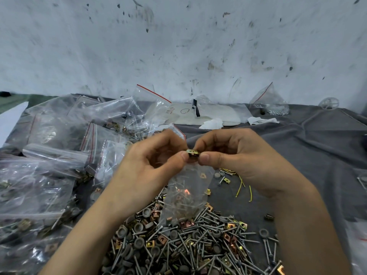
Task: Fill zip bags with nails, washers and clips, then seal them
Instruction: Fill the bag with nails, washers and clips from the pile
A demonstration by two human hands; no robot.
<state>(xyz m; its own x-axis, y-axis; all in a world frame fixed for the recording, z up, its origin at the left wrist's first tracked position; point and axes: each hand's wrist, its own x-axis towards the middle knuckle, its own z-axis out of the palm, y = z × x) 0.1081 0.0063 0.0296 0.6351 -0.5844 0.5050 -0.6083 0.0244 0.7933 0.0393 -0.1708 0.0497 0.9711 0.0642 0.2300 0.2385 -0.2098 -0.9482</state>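
Brassy folded clip (192,153) between fingers (183,156), over crinkly bag (184,197)

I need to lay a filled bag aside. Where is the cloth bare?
Bare grey cloth lies right of the right hand, between the yellow wire bits and the far bag by the wall. A strip runs before the white paper. Crowded: the zip bag heap on the left, the hardware pile near you.

gry cloth (317,139) | scuffed wht wall (178,46) | tissue (211,124) | yel wires (250,193)
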